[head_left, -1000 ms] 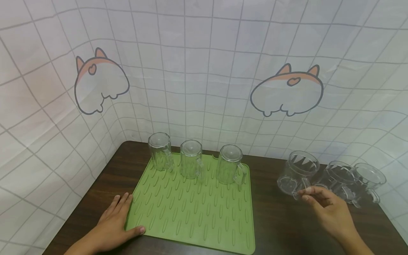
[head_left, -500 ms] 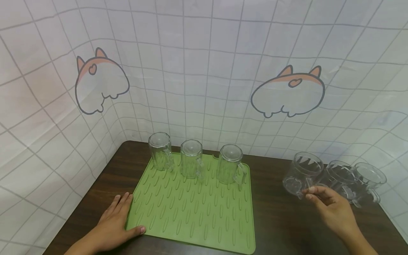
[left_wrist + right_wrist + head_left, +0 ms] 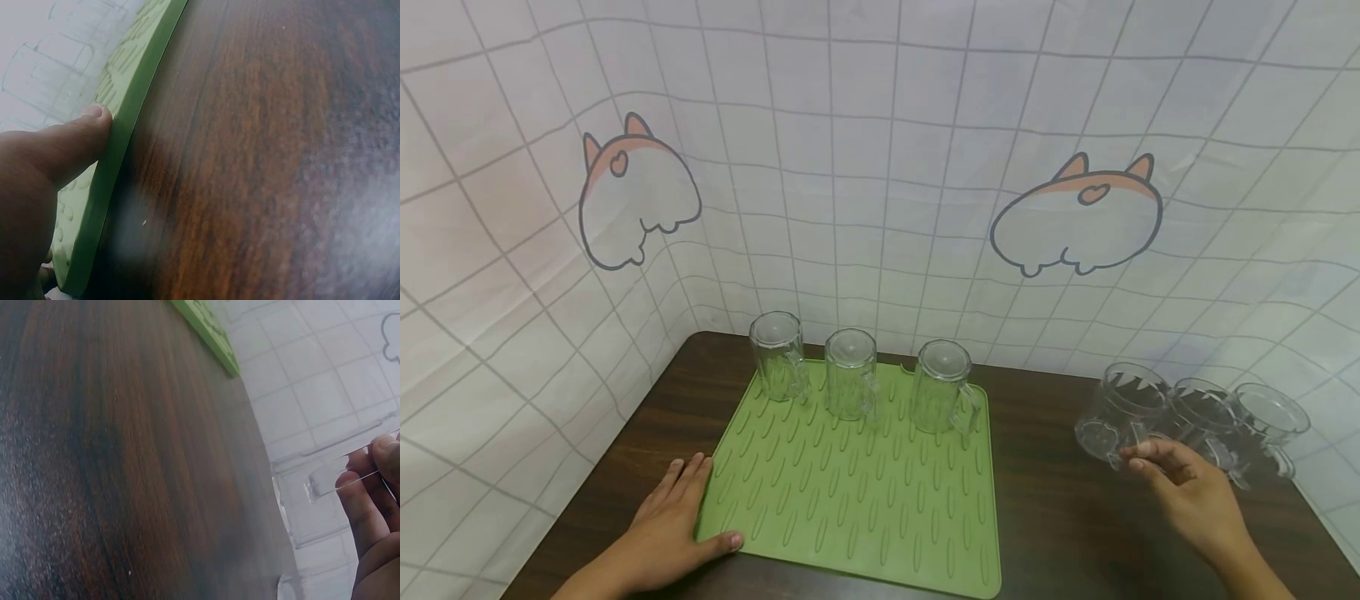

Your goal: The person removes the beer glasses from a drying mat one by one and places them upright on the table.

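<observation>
My right hand (image 3: 1198, 496) pinches the handle of a clear glass mug (image 3: 1120, 408), which stands mouth up at the right of the table. In the right wrist view, fingers (image 3: 362, 515) and thumb close round that see-through handle. Flat beside the front left corner of a green ribbed mat (image 3: 850, 517) lies my left hand (image 3: 662, 529), its thumb touching the mat's front edge. Three more clear mugs, a left one (image 3: 777, 358), a middle one (image 3: 850, 375) and a right one (image 3: 942, 387), stand upside down along the mat's back edge, handles to the right.
Close to the right of the held mug stand two more clear mugs, one nearer (image 3: 1202, 408) and one farther right (image 3: 1270, 417), both mouth up. A dark wooden table (image 3: 1045, 517) carries everything. White grid-patterned cloth (image 3: 880, 192) walls the back and sides.
My right hand has brought the held mug a short way to the right, close to the two other upright mugs. The left hand and the upside-down mugs have stayed put.
</observation>
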Available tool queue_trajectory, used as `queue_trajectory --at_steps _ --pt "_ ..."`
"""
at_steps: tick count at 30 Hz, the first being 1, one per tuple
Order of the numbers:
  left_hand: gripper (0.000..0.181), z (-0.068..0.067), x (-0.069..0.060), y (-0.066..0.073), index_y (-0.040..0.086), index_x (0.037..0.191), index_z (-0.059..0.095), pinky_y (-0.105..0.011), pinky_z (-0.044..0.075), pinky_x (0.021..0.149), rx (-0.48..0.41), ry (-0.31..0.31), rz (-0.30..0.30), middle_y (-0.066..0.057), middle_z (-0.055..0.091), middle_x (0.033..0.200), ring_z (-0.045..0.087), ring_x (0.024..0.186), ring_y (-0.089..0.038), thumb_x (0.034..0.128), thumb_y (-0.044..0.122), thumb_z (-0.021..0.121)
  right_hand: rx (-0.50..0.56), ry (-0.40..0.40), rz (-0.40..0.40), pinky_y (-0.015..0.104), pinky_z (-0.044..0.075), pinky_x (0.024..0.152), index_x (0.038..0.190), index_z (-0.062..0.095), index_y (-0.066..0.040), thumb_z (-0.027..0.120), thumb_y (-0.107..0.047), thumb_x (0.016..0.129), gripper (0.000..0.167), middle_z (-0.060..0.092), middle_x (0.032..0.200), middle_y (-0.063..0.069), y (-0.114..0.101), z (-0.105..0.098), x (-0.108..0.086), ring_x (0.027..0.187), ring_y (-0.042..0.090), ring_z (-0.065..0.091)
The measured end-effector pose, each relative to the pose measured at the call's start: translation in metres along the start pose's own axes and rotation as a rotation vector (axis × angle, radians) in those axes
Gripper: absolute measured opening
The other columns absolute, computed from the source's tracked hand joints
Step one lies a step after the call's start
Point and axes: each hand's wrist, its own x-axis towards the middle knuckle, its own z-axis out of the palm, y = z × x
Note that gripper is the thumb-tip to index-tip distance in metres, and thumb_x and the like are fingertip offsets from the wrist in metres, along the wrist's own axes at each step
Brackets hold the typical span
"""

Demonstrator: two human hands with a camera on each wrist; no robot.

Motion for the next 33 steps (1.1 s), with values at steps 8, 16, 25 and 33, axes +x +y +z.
queue_trajectory --at_steps 8,16,25,33 --pt "0.123 -0.001 -0.001 0.0 -0.011 0.157 0.022 -0.074 0.016 0.11 -0.006 -0.005 -0.001 -0.033 0.018 0.163 0.011 0.148 -0.057 0.082 0.074 0.069 -0.016 0.018 0.009 0.006 0.047 0.078 0.11 0.069 -0.009 0.069 -0.019 0.101 0.013 0.076 0.109 -0.004 0.007 -0.001 -0.001 0.1 -0.014 0.059" --pt "0.121 -0.002 -0.003 -0.001 -0.009 0.158 0.022 -0.076 0.016 0.11 -0.005 -0.005 -0.002 -0.032 0.019 0.163 0.011 0.148 -0.057 0.0824 0.073 0.069 -0.038 -0.013 0.064 0.002 0.04 0.08 0.116 0.067 -0.01 0.067 -0.028 0.102 0.022 0.075 0.113 -0.004 0.011 -0.007 0.0 0.108 -0.022 0.046" --pt "0.12 -0.001 -0.003 -0.006 -0.007 0.159 0.025 -0.074 0.018 0.11 0.003 -0.005 0.01 -0.031 0.021 0.163 0.012 0.148 -0.057 0.0814 0.073 0.07 -0.043 -0.002 0.06 0.004 0.043 0.079 0.116 0.067 -0.009 0.068 -0.026 0.102 0.022 0.076 0.11 -0.005 0.014 -0.009 0.0 0.104 -0.021 0.05" --pt "0.119 -0.003 -0.005 -0.009 -0.003 0.16 0.025 -0.076 0.017 0.109 -0.021 -0.011 0.007 -0.03 0.021 0.163 0.011 0.148 -0.057 0.0807 0.071 0.073 -0.003 -0.015 0.039 0.004 0.044 0.081 0.114 0.067 -0.007 0.067 -0.022 0.102 0.019 0.075 0.112 -0.001 0.018 -0.007 0.001 0.108 -0.018 0.051"
